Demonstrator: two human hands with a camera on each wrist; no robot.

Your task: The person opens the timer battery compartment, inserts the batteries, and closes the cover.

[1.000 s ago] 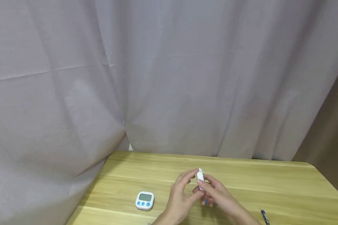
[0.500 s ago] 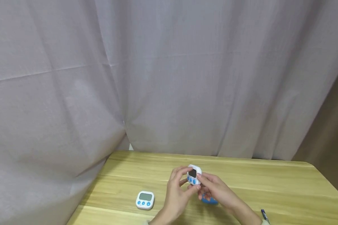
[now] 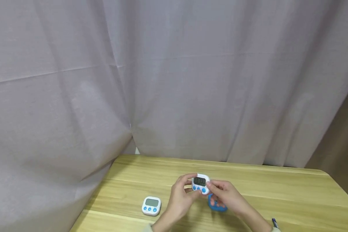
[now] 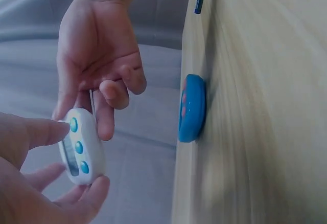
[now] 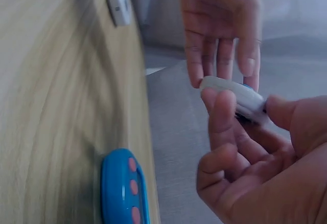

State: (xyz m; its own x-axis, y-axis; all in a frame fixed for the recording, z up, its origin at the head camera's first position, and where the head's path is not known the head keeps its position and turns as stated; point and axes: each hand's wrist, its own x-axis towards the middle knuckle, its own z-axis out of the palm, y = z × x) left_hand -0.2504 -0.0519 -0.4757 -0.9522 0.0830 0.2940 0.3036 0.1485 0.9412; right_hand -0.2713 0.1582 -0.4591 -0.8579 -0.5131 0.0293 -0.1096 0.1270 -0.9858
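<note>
A white digital timer (image 3: 200,182) with blue buttons is held above the table, its dark display facing the head camera and showing digits. My left hand (image 3: 181,195) grips its left side, the thumb at the lower edge by the buttons. On the right edge, my right hand (image 3: 230,198) pinches it between thumb and fingers. Beneath the right hand, a blue timer (image 3: 218,207) rests on the table, partly hidden in the head view. Its pinkish buttons (image 5: 134,187) show in the right wrist view.
Another white timer (image 3: 151,206) with a grey screen and blue buttons lies on the wooden table (image 3: 127,180), left of my hands. A dark blue pen-like stick (image 3: 275,223) sits near the front right. Grey curtain (image 3: 177,96) hangs behind the table.
The held timer has turned from edge-on to face the head camera, and digits now show on its display. More of the blue timer has come into sight beneath the right hand.
</note>
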